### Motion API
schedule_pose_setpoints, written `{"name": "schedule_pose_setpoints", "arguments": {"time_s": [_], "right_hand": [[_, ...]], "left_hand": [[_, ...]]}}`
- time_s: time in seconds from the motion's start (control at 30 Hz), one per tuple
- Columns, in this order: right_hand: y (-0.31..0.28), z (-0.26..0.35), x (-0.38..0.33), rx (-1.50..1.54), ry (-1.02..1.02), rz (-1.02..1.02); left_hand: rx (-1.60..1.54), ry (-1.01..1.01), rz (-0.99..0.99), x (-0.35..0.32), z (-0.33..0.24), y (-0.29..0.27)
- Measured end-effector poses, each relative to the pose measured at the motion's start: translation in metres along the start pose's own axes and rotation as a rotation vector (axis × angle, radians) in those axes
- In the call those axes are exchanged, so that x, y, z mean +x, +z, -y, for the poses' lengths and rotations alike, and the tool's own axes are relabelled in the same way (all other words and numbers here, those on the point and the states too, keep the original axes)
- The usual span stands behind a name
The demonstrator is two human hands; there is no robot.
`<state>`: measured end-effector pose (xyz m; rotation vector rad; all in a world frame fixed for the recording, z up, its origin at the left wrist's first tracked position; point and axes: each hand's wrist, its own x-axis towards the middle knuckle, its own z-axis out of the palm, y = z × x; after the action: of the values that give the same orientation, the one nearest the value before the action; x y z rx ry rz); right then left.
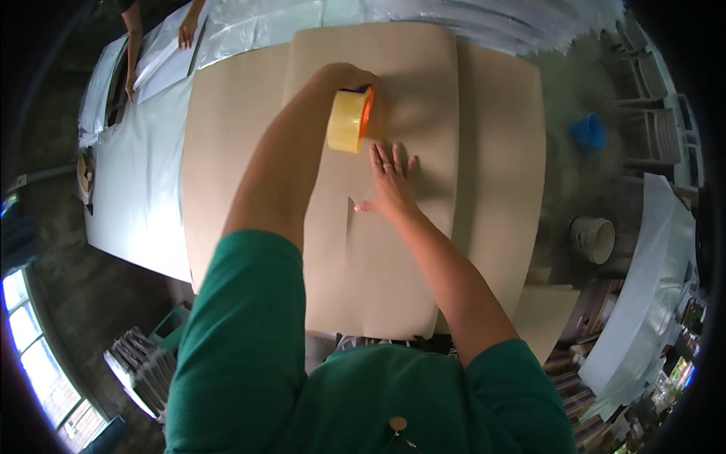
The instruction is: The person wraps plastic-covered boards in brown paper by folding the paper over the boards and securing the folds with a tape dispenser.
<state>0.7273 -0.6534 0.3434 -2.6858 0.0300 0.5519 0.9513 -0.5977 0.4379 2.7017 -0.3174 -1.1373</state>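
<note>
My left arm reaches far over a brown cardboard sheet (401, 287). At its end, my left hand (355, 76) is closed around a tape dispenser with a big yellowish roll of tape (345, 121) and an orange part at its side. Most of the left fingers are hidden behind the dispenser and wrist. Just nearer to me, my right hand (393, 185) lies palm down on the cardboard, fingers spread, thumb to the left, with a ring showing. A short cut or flap edge runs in the cardboard beside the right thumb.
More brown sheets (503, 151) lie beneath on both sides. Plastic-wrapped white material (280, 23) covers the far edge. Another person's hand (187, 32) rests on white sheets at far left. A blue bucket (588, 132) and a white bucket (592, 239) stand to the right.
</note>
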Motion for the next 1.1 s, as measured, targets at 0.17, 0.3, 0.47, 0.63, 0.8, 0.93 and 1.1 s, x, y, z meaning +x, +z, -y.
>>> {"name": "schedule_pose_setpoints", "arguments": {"time_s": [0.17, 0.3, 0.47, 0.63, 0.8, 0.93, 1.1], "right_hand": [[0.041, -0.024, 0.018, -0.125, -0.05, -0.207], [-0.001, -0.008, 0.007, -0.034, -0.054, 0.062], [-0.009, -0.012, 0.003, -0.044, -0.072, 0.056], [-0.008, -0.022, 0.004, -0.014, -0.119, 0.049], [-0.006, -0.023, 0.007, -0.061, -0.081, 0.028], [-0.011, -0.023, 0.014, -0.051, -0.088, 0.053], [-0.029, -0.017, 0.038, -0.116, -0.092, 0.011]], "left_hand": [[-0.115, -0.172, 0.364, -0.038, 0.028, 0.059], [0.159, -0.353, 0.702, -0.162, 0.1, 0.163], [0.022, -0.383, -0.086, -0.26, 0.07, 0.239], [-0.239, -0.498, -0.279, -0.274, 0.092, 0.276], [-0.119, -0.299, -0.265, -0.287, 0.096, 0.281], [-0.102, -0.481, 0.189, -0.289, 0.09, 0.273], [-0.365, -0.25, 0.348, -0.31, 0.07, 0.179]]}}
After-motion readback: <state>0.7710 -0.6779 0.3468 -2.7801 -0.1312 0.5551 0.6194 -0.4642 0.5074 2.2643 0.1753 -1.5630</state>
